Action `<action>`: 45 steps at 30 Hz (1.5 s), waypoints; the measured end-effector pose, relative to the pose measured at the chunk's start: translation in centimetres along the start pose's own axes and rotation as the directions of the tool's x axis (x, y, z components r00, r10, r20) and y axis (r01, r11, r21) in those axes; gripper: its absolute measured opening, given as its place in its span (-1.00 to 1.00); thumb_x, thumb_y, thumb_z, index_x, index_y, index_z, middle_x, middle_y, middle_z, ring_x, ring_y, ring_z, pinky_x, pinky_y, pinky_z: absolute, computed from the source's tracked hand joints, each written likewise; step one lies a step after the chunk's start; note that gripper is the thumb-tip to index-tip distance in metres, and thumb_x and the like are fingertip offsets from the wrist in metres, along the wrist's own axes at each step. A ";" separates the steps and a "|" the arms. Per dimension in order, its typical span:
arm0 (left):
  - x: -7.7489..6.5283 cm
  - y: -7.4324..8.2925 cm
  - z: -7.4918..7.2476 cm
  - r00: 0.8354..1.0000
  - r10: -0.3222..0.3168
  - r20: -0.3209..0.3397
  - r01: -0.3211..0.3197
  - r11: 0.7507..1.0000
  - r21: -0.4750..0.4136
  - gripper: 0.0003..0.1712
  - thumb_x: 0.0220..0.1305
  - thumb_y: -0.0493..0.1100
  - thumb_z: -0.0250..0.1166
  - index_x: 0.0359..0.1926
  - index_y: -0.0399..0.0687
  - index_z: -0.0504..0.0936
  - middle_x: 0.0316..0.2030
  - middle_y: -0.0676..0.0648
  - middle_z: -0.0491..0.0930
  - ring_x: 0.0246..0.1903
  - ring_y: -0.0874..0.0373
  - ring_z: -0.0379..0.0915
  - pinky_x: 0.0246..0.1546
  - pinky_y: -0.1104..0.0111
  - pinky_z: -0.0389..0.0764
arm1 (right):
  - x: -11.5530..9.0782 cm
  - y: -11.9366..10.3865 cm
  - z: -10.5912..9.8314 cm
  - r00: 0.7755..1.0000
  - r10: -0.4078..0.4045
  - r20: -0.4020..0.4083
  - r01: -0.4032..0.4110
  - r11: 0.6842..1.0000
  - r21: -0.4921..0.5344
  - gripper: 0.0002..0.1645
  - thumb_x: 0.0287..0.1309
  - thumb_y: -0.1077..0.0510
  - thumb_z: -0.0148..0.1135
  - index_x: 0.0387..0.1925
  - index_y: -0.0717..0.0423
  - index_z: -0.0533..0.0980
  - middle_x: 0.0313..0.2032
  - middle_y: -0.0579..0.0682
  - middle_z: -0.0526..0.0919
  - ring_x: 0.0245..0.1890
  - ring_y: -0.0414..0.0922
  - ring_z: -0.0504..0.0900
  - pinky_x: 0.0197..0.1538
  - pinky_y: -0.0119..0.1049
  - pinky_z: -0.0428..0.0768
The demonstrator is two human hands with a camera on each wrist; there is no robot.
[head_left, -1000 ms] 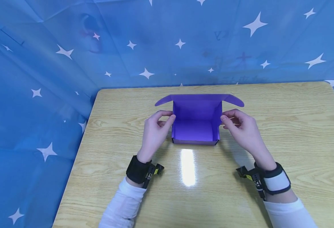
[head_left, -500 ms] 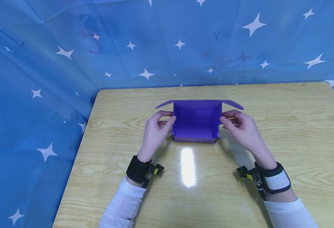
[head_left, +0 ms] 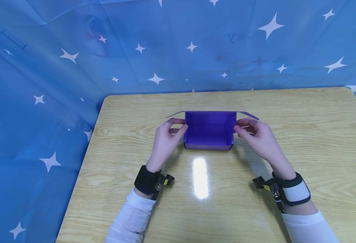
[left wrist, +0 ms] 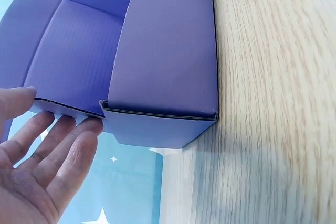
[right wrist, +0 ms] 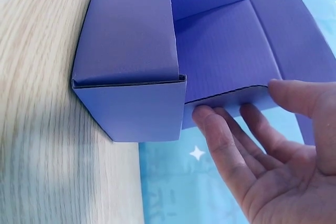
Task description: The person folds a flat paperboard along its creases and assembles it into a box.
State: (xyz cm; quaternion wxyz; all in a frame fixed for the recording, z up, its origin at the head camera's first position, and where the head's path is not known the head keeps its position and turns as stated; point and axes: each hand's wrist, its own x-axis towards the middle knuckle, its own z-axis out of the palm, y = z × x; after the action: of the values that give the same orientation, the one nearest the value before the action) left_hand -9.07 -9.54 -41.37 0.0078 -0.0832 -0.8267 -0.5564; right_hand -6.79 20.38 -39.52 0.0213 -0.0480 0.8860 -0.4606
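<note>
A purple cardboard box (head_left: 209, 133) stands on the wooden table with its lid raised at the back and its inside facing up. Side flaps of the lid spread outward to both sides. My left hand (head_left: 165, 141) pinches the lid's left side panel between thumb and fingers, as the left wrist view also shows with the box's front wall (left wrist: 165, 45) beside it. On the opposite side my right hand (head_left: 261, 140) pinches the right side panel the same way; in the right wrist view its thumb (right wrist: 296, 94) lies on the panel's edge. Nothing is visible inside the box.
The wooden table (head_left: 123, 135) spreads around the box, with a bright light reflection in front of it. Behind and to the left hangs a blue cloth (head_left: 86, 40) with white stars. Each wrist wears a strap (head_left: 147, 180) with a small camera.
The lid has tilted, so its front flap has gone from a broad band to a thin edge and lowered in the head view. Both hands keep their hold, nearly still.
</note>
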 end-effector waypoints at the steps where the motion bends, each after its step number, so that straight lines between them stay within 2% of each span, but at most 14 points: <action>1: 0.0 0.0 0.0 1.000 -0.001 0.002 0.001 1.000 0.003 -0.70 0.49 -0.13 0.30 0.09 -0.22 0.70 0.18 -0.23 0.70 -0.06 -0.19 0.81 -0.07 0.15 0.85 | 0.0 0.0 0.0 1.000 0.003 0.002 -0.003 1.000 -0.003 -0.54 0.54 0.05 0.17 0.19 0.35 0.58 0.09 0.34 0.72 -0.25 -0.67 0.57 -0.15 -0.72 0.59; 4: 0.0 0.0 -0.1 1.000 -0.009 0.013 0.008 1.000 0.011 -0.70 0.50 -0.12 0.30 0.10 -0.21 0.70 0.18 -0.22 0.70 -0.03 -0.18 0.81 -0.06 0.14 0.85 | 0.1 0.0 0.0 1.000 0.011 0.006 -0.010 1.000 -0.012 -0.56 0.53 0.05 0.17 0.16 0.32 0.60 0.08 0.33 0.73 -0.23 -0.60 0.60 -0.15 -0.72 0.58; 9: 0.1 -0.2 -0.7 0.998 -0.015 0.056 0.014 1.000 0.014 -0.65 0.50 -0.10 0.30 0.18 -0.18 0.67 0.19 -0.18 0.71 0.03 -0.14 0.78 0.00 0.13 0.83 | 0.1 0.0 0.0 1.000 0.013 0.016 -0.012 1.000 -0.019 -0.56 0.54 0.05 0.17 0.17 0.32 0.59 0.10 0.32 0.73 -0.03 -0.01 0.79 -0.12 -0.74 0.55; 13: 0.4 -0.4 -1.8 0.992 -0.036 0.118 0.036 0.999 0.002 -0.44 0.48 -0.05 0.34 0.40 -0.12 0.52 0.29 -0.19 0.65 0.19 -0.12 0.71 0.14 0.07 0.78 | 0.0 0.2 -0.6 1.000 0.008 0.030 -0.008 1.000 -0.002 -0.51 0.50 0.02 0.23 0.25 0.27 0.58 0.16 0.30 0.72 0.00 -0.23 0.75 -0.07 -0.76 0.55; 16: 0.4 -0.4 -2.9 0.990 -0.031 0.138 0.031 1.000 0.001 -0.25 0.48 -0.01 0.35 0.57 -0.05 0.33 0.45 -0.17 0.51 0.38 -0.13 0.55 0.29 -0.04 0.68 | -0.3 0.2 -1.4 0.999 -0.004 0.038 0.004 1.000 0.015 -0.39 0.47 0.01 0.29 0.39 0.22 0.49 0.26 0.32 0.66 0.10 -0.23 0.72 -0.02 -0.81 0.52; 17: 0.3 -0.3 -3.3 0.991 -0.018 0.134 0.017 1.000 0.007 -0.21 0.48 0.02 0.34 0.60 -0.02 0.28 0.50 -0.14 0.46 0.44 -0.12 0.49 0.33 -0.06 0.65 | -0.4 0.2 -1.7 0.999 -0.009 0.042 0.008 1.000 0.024 -0.35 0.46 0.02 0.30 0.45 0.21 0.44 0.31 0.33 0.62 0.20 -0.10 0.70 0.00 -0.82 0.50; 19: 0.2 0.0 -4.0 0.992 0.020 0.125 -0.023 1.000 0.021 -0.11 0.49 0.20 0.29 0.64 0.00 0.18 0.58 -0.11 0.33 0.54 -0.12 0.35 0.41 -0.11 0.56 | -0.6 0.0 -2.4 0.999 -0.021 0.049 0.020 1.000 0.014 -0.27 0.48 0.01 0.27 0.54 0.17 0.33 0.40 0.34 0.53 0.37 0.18 0.56 0.02 -0.87 0.44; 22: 0.3 0.9 -5.0 0.987 0.074 0.141 -0.085 0.994 0.075 0.12 0.37 0.58 0.06 0.68 0.00 0.10 0.65 -0.11 0.19 0.63 -0.09 0.17 0.50 -0.12 0.46 | -0.9 -0.2 -3.2 0.996 -0.049 0.071 0.050 0.999 -0.015 -0.26 0.57 -0.01 0.14 0.61 0.13 0.22 0.49 0.33 0.43 0.46 0.31 0.43 0.09 -0.89 0.35; 25: 0.6 2.0 -5.7 0.978 0.106 0.181 -0.132 0.981 0.143 0.34 0.17 0.79 -0.23 0.68 -0.01 0.08 0.67 -0.12 0.14 0.65 -0.09 0.12 0.56 -0.09 0.39 | -0.8 -0.9 -4.0 0.990 -0.075 0.117 0.081 0.996 -0.044 -0.31 0.68 -0.07 -0.13 0.63 0.14 0.16 0.55 0.31 0.34 0.53 0.35 0.34 0.41 -0.59 0.43; 27: 0.9 3.0 -6.2 0.969 0.118 0.217 -0.158 0.971 0.177 0.35 0.16 0.80 -0.34 0.68 -0.01 0.09 0.67 -0.12 0.14 0.60 -0.11 0.21 0.54 -0.07 0.41 | -0.3 -1.7 -4.5 0.983 -0.090 0.162 0.100 0.994 -0.053 -0.30 0.72 -0.11 -0.31 0.64 0.17 0.13 0.59 0.30 0.26 0.57 0.35 0.26 0.61 -0.18 0.35; 30: 1.5 4.3 -6.7 0.957 0.133 0.257 -0.192 0.957 0.220 0.27 0.23 0.76 -0.39 0.67 0.03 0.13 0.65 -0.09 0.20 0.50 -0.11 0.37 0.50 -0.04 0.42 | 0.9 -2.9 -5.2 0.966 -0.109 0.234 0.122 0.992 -0.043 -0.24 0.73 -0.14 -0.47 0.63 0.26 0.11 0.62 0.31 0.17 0.62 0.36 0.15 0.59 0.35 0.15; 36: 2.9 6.1 -6.9 0.928 0.129 0.349 -0.228 0.938 0.261 0.05 0.43 0.62 -0.40 0.66 0.13 0.17 0.63 -0.02 0.25 0.48 -0.03 0.44 0.58 0.07 0.36 | 3.5 -5.0 -6.0 0.926 -0.055 0.373 0.084 0.995 -0.060 -0.16 0.70 -0.24 -0.60 0.64 0.22 0.09 0.64 0.28 0.13 0.67 0.31 0.06 0.62 0.36 0.14; 41: 4.3 6.5 -6.5 0.900 0.089 0.426 -0.232 0.926 0.297 -0.24 0.68 0.34 -0.35 0.65 0.12 0.20 0.62 -0.01 0.26 0.55 0.02 0.35 0.64 0.15 0.29 | 5.4 -5.8 -6.1 0.870 0.006 0.494 0.011 0.999 -0.032 -0.05 0.65 -0.35 -0.58 0.65 0.26 0.04 0.66 0.28 0.06 0.69 0.30 -0.02 0.64 0.36 0.09; 45: 4.6 6.6 -6.2 0.874 0.051 0.484 -0.226 0.923 0.312 -0.30 0.72 0.24 -0.33 0.63 0.06 0.24 0.61 0.02 0.28 0.60 0.09 0.24 0.66 0.19 0.25 | 6.0 -6.2 -5.9 0.847 0.029 0.531 0.012 0.997 -0.075 -0.03 0.64 -0.37 -0.57 0.64 0.28 0.06 0.66 0.30 0.07 0.68 0.31 0.00 0.64 0.37 0.11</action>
State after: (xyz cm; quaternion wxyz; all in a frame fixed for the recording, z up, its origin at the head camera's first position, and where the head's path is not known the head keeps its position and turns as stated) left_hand -13.13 -12.22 -32.44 -0.1356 -0.2717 -0.8831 -0.3576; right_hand -12.88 21.00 -31.00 0.2656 -0.1704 0.8626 -0.3954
